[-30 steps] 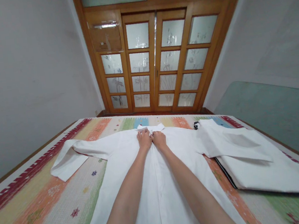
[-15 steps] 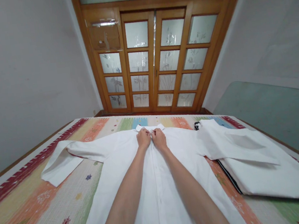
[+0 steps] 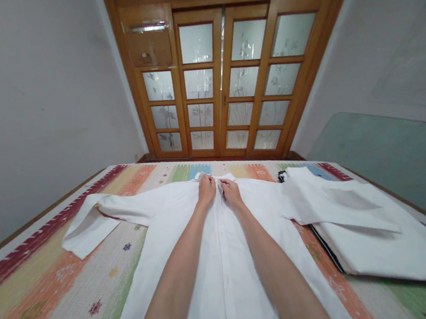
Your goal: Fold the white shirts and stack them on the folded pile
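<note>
Okay so, biggest stuff first: pale walls [image 3: 34, 98] on both sides, and straight ahead of me a set of wooden doors [image 3: 182, 111] with frosted, plant-patterned panes. Below that comes the striped cover [image 3: 106, 273], all red, yellow, orange, green and blue bands with little star motifs, spread out flat under everything I'm handling. Off to my right, behind its far edge, there's a big pale green panel [image 3: 388, 164] with a rounded corner.

Next size down is the white shirt [image 3: 225, 282], lying front up on the cover, right in front of me, collar end away from me and button strip running down the middle between my forearms. To my right sits a folded white pile [image 3: 396, 256] with a dark edge showing underneath. One sleeve [image 3: 335, 209] lies across that pile, while the other sleeve [image 3: 89, 229] is out to my left, bent back on itself.

Smaller again: my left hand [image 3: 206, 189] and right hand [image 3: 231, 192], side by side up at the collar [image 3: 228, 176], close but not touching. Both sets of fingers [image 3: 224, 182] are pinched on the shirt's fabric at the collar front, one each side of the opening. Can't make out the button there.
</note>
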The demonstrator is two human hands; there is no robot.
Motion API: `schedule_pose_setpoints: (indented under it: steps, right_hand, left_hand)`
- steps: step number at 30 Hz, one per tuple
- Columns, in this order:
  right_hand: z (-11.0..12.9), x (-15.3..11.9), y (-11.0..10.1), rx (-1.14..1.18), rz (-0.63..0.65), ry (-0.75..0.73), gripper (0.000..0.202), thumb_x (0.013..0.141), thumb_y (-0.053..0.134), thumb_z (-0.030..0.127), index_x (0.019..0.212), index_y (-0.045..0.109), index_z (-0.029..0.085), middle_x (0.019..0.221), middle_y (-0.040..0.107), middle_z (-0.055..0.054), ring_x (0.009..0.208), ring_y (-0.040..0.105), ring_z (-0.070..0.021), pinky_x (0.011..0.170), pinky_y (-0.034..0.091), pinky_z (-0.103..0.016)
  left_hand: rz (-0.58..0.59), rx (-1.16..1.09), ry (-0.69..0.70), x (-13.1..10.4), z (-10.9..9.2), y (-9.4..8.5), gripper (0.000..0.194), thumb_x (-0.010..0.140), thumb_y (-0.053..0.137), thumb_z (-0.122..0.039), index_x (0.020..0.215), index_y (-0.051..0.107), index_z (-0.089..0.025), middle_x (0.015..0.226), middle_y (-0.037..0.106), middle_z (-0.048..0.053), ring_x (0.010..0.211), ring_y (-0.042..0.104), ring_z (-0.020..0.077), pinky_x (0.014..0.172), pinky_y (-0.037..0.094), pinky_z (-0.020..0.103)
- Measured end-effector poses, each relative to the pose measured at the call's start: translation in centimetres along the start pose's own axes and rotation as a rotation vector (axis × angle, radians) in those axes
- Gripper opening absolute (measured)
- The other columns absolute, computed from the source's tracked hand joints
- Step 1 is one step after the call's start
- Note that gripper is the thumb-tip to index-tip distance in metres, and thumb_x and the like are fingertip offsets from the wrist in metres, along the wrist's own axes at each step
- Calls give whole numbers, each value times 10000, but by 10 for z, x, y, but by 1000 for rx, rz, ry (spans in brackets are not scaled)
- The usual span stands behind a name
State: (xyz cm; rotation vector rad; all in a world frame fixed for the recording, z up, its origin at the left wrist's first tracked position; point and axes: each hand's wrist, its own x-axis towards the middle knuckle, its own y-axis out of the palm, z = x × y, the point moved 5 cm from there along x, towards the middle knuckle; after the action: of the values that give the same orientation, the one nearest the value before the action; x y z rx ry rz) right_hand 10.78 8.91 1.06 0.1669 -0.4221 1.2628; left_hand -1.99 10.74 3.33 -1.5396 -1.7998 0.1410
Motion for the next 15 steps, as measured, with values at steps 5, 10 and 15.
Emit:
schedule_pose_setpoints:
  steps: [5, 10, 15]
  right_hand:
    - [-2, -1, -4, 131, -42, 86, 361, 659, 513, 353, 872, 711, 139, 785, 705, -54, 702, 608, -187, 615, 489, -272]
    - [-4, -3, -1, 203, -24, 172, 395, 626, 546, 369, 888, 703, 118, 600, 627, -7, 473, 483, -120, 418, 380, -220]
    - [-1, -5, 3, 221, 44, 187, 385, 605, 570, 367, 867, 702, 117, 462, 517, 46, 385, 392, -87, 371, 308, -202]
  left_hand:
    - [16, -42, -29, 7, 0, 2, 117, 841, 474, -140, 770, 564, -168, 856, 652, 82, 863, 608, 189, 860, 438, 339]
    - [37, -124, -78, -4, 10, 7, 127, 838, 484, -141, 745, 568, -165, 780, 650, 44, 752, 616, 153, 775, 470, 290]
    - [76, -234, -112, -12, 13, 12, 147, 872, 485, -224, 820, 602, -153, 673, 631, 6, 497, 566, 111, 574, 475, 242]
